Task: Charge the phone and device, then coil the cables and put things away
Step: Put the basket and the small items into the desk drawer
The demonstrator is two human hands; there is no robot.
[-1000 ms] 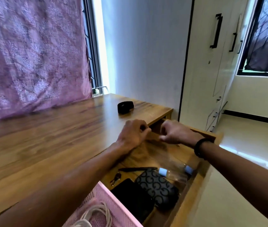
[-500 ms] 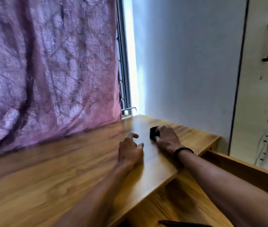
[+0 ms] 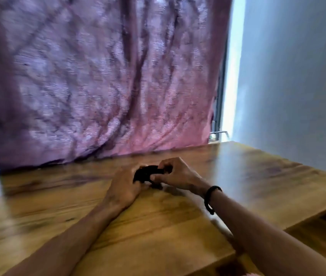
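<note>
A small black object (image 3: 148, 173), blurred and hard to identify, perhaps a band or a coiled cable, sits between two hands just above a wooden desk (image 3: 58, 206), near its middle. The left hand (image 3: 124, 188) curls its fingers around the object's left side; the right hand (image 3: 175, 176), with a dark band (image 3: 211, 198) on its wrist, pinches the right end between thumb and fingers. Half a second ago the object lay farther back on the desk with only the right hand touching it; a second ago both hands were at an open drawer. It has since been picked up, which suggests the person is handling or winding it before stowing it. A purple curtain (image 3: 102, 76) hangs behind. No brand, label or writing can be read
</note>
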